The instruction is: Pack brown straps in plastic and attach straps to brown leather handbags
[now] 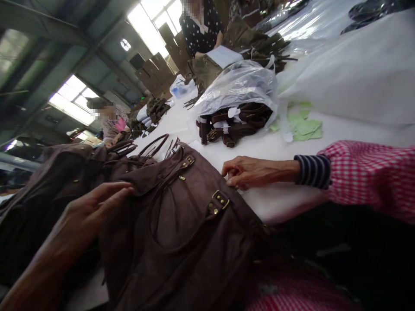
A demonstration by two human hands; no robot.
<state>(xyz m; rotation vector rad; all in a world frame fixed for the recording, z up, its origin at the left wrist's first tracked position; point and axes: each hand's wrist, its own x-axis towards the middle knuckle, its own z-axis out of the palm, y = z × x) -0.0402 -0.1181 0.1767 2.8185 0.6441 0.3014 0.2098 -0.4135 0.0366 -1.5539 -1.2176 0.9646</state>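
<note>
A dark brown handbag [181, 203] with brass buckles and looped handles lies across the table edge in front of me. My left hand [90, 207] rests along its left side, with the fingers stretched out nearly flat. At the bag's right edge, my right hand [249, 170] has its fingers curled in a pinch on the fabric. The fingertips of that hand are partly hidden. A buckled strap tab [218, 203] sits just below my right hand. More brown bags [65, 172] are heaped to the left, behind my left hand.
Beyond my right hand, a clear plastic bag [240, 86] holds bundled brown straps [240, 121]. Green paper scraps [304, 123] lie beside it on the white table [184, 116]. Two people [202, 30] work across the table near olive bags. Stacked cartons [155, 75] stand behind.
</note>
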